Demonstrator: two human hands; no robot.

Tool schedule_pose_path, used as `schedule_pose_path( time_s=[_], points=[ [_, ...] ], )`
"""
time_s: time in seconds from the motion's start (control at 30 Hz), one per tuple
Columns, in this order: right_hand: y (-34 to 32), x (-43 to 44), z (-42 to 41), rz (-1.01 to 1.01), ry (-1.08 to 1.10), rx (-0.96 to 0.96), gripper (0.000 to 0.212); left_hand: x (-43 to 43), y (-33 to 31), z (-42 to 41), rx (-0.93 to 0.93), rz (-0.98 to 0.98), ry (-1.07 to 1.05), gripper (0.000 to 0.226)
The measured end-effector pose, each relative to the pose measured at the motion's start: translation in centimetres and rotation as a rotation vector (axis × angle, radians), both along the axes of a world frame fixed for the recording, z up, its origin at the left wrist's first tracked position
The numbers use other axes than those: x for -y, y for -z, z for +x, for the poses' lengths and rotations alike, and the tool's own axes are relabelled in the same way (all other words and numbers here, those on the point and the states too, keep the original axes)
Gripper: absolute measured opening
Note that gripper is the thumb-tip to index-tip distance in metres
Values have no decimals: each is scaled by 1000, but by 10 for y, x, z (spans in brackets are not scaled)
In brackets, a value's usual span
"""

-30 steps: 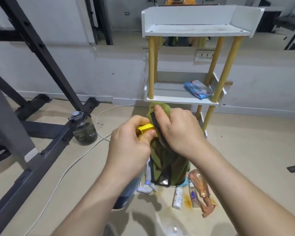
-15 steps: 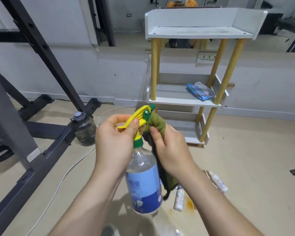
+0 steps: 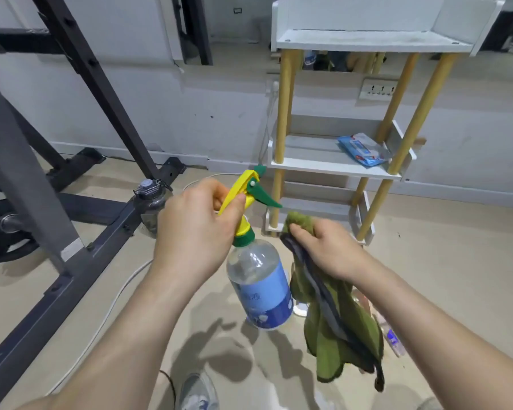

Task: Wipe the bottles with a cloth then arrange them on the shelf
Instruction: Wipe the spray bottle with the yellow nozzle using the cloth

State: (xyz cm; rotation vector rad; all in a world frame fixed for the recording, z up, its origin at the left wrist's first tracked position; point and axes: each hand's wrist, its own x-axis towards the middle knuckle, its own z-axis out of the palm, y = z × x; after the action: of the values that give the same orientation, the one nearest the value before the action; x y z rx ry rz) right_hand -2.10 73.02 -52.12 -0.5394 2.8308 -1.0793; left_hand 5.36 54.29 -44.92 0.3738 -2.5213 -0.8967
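Worryingly, our left hand (image 3: pixel 196 229) grips the spray bottle (image 3: pixel 261 285) by its head; it could drop before the shelf (image 3: pixel 332 167). Right hand (image 3: pixel 323 250) clutches cloth (image 3: pixel 338 329).

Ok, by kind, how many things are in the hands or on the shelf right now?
spray bottle: 1, gripped at the neck by the left hand
green cloth: 1, held in the right hand
blue pack: 1, lying on the middle tier of the shelf
Total: 3
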Motion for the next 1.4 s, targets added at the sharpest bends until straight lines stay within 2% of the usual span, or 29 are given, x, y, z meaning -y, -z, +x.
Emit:
schedule_pose_path(
  time_s=[0.03,0.07,0.1,0.17,0.23,0.3,0.4,0.47,0.57,0.67,0.73,0.77,0.8,0.93,1.0,1.07,1.17,1.27,1.33,1.4],
  points=[
    [3,-6,6,-204,76,136,37,5,-3,0,-40,5,-22,25],
    [5,-7,11,-406,155,186,39,10,-5,-1,-75,29,-29,25],
    [2,-3,19,-543,184,148,39,12,-4,-2,-89,32,-21,25],
    [-6,23,38,-525,61,-50,37,5,2,-4,-101,-28,30,21],
    [-6,59,53,-346,-61,-178,59,-4,9,-5,-141,-24,60,19],
    [5,81,57,-275,-16,-273,72,-4,14,-6,-167,50,43,17],
    [19,85,47,-344,36,-282,72,2,20,-8,-189,61,26,17],
    [21,85,39,-451,64,-174,63,3,22,-6,-196,65,29,18],
    [24,91,23,-668,252,166,44,6,22,-1,-219,88,43,17],
    [32,95,-1,-744,316,492,49,10,23,2,-215,78,73,16],
    [29,92,-8,-750,246,625,52,11,22,5,-218,76,97,16],
    [26,92,-6,-736,202,613,50,12,21,7,-215,78,95,15],
    [24,93,0,-697,159,523,46,15,21,6,-208,81,79,15],
    [43,103,56,-480,-12,-177,50,34,28,1,-158,196,-37,15],
    [69,101,68,-468,-130,-244,51,39,28,3,-142,223,-78,18],
    [84,95,63,-594,-75,-25,44,42,23,5,-144,176,-105,19],
    [84,95,60,-714,206,448,42,49,13,6,-199,176,-149,17],
    [80,103,48,-1158,436,868,42,52,14,5,-229,276,-145,16],
    [78,107,38,-1318,547,987,41,53,20,4,-176,305,-106,18],
    [79,105,33,-1178,618,978,38,58,23,3,-75,300,-54,20]
  ],
)
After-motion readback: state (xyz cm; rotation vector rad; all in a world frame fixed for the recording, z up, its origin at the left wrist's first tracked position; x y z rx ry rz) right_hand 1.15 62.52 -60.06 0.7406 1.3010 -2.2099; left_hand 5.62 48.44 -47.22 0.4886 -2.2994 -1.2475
